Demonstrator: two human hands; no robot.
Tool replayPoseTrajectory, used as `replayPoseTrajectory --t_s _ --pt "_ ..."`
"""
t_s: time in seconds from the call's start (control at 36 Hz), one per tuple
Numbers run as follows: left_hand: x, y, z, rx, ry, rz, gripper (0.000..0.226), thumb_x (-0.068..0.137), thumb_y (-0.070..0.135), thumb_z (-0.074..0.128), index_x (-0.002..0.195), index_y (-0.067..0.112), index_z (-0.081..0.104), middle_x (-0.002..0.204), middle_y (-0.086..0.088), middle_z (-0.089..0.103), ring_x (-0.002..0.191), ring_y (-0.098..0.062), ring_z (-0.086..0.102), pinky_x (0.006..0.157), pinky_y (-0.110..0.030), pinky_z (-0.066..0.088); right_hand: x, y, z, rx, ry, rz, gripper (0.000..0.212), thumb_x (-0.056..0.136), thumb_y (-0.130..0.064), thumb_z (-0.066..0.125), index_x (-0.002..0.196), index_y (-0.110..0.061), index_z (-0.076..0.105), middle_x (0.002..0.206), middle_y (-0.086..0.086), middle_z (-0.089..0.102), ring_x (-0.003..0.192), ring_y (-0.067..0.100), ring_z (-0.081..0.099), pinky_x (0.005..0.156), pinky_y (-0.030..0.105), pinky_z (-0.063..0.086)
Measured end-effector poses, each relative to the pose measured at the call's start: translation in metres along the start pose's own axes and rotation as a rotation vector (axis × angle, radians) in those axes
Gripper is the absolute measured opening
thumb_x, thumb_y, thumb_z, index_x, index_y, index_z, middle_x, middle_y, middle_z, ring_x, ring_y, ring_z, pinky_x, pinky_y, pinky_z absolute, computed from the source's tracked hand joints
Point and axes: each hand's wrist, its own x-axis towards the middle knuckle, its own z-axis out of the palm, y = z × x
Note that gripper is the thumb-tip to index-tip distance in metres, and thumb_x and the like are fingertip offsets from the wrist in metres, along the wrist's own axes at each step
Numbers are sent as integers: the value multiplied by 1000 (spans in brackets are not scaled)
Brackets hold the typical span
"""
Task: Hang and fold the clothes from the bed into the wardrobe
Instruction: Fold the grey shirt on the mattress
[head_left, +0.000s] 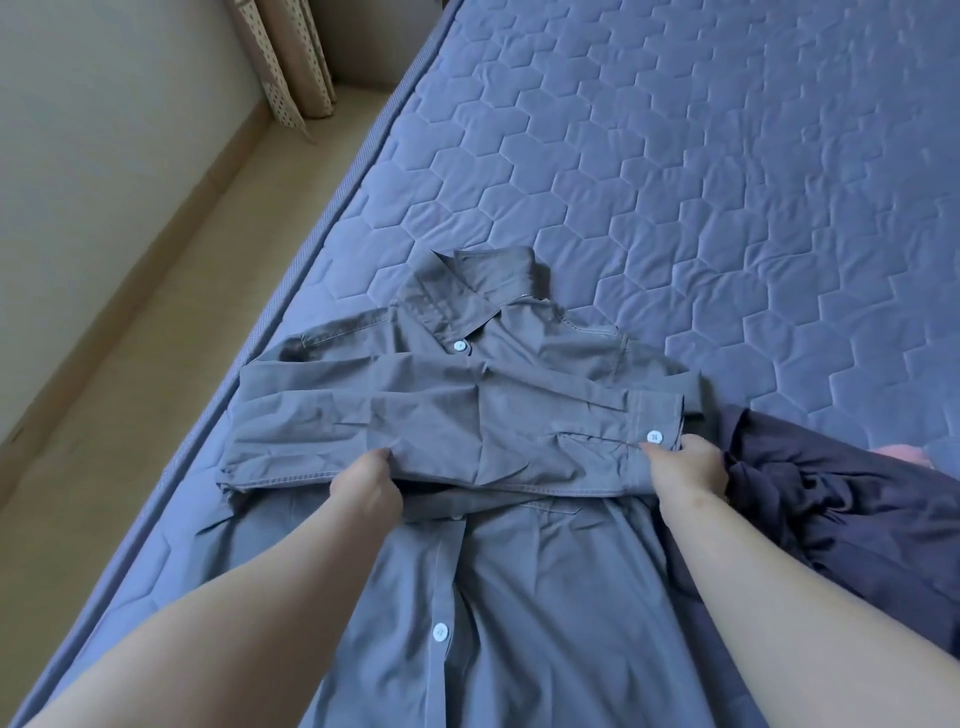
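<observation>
The bed (675, 156), under a quilted blue cover, spread away beyond both hands and carried everything. On it the grey shirt (545, 597) lay front-up, its tail running back toward the person between the two forearms and its upper half on the far side of the grip. Just outside the right hand, touching the shirt's edge, a dark garment (831, 519) lay crumpled. The sleeves (441, 415) had been folded across the chest into a flat band, and it was the near edge of that band that the hands had taken. The left hand (363, 483) pinched it toward one end, thumb on top and fingers tucked beneath. The right hand (685, 467) pinched it at the other end, right at the cuff (660, 421), with its fingers curled under the cloth. Beyond the band sat the collar (467, 291), and by the right thumb a white button (653, 436). The cloth looked like thin woven cotton: light, limp and creased, with no stiffness except at the collar, cuff and button strip. It would likely sag between the two grips and let the stacked layers slide apart. Holding all layers together at both ends, wide apart and level, seemed the sound way to turn the next fold.
</observation>
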Motion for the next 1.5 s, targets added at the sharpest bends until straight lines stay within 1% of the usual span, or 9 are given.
replayPoseTrajectory --t_s 0.08,0.22,0.33,0.47,0.58,0.67,0.72,0.94,1.5 --pt "-5 -8 -6 -19 -82 17 22 84 20 70 78 14 49 73 1 49 57 -10 44 50 -20 38 0 -5 -15 -67 104 -100 18 90 -24 59 104 -14 60 108 13 65 106 39 53 92 42 37" --pt "-16 -26 -21 241 -177 158 33 83 12 70 68 10 40 59 -6 41 49 -13 37 34 -13 35 7 -9 -37 -106 180 -197 26 92 -21 56 116 -14 60 117 16 62 111 40 48 92 44 36" --pt "-17 -29 -33 563 -190 163 32 85 31 67 69 7 53 43 -5 49 44 -19 45 47 -23 41 10 -12 -44 -286 91 -151 38 95 -20 47 133 -18 46 137 14 45 124 36 35 100 43 30" --pt "-27 -24 -40 1082 175 754 32 92 34 39 82 7 52 91 -13 59 90 -31 54 74 -35 41 -14 -13 -30 -461 5 -345 54 93 -22 46 144 -26 28 153 2 20 135 29 21 107 41 21" --pt "-22 -29 -38 1395 48 1360 41 84 35 56 119 13 53 126 -10 50 119 -32 46 92 -40 37 -28 -14 -9 -666 -224 -541 54 96 -30 39 147 -32 21 158 -6 7 143 23 8 112 39 13" --pt "-5 -25 -48 2021 -121 1097 71 85 51 49 145 30 18 150 4 21 140 -23 21 107 -50 17 -27 -4 -3 -900 -421 -543 54 99 -34 33 149 -32 14 158 -8 6 145 21 4 114 39 8" --pt "1 -18 -55 2120 -119 794 66 88 48 44 145 33 14 149 6 23 138 -22 25 108 -56 12 -26 6 -7 -959 -439 -483 55 99 -35 31 150 -28 11 158 -7 7 146 21 4 115 38 7" --pt "-13 -27 -103 1902 -124 1009 63 93 47 41 147 31 14 153 3 16 143 -20 11 110 -40 22 -86 35 -11 -722 -276 -611 53 96 -29 41 146 -31 25 154 -6 23 142 14 18 111 31 17" --pt "16 -86 -280 1716 44 543 61 87 37 49 140 30 21 146 -2 22 134 -28 29 107 -50 24 -242 156 29 -679 -618 -276 58 92 -25 48 146 -24 26 153 0 27 135 24 34 107 31 32"
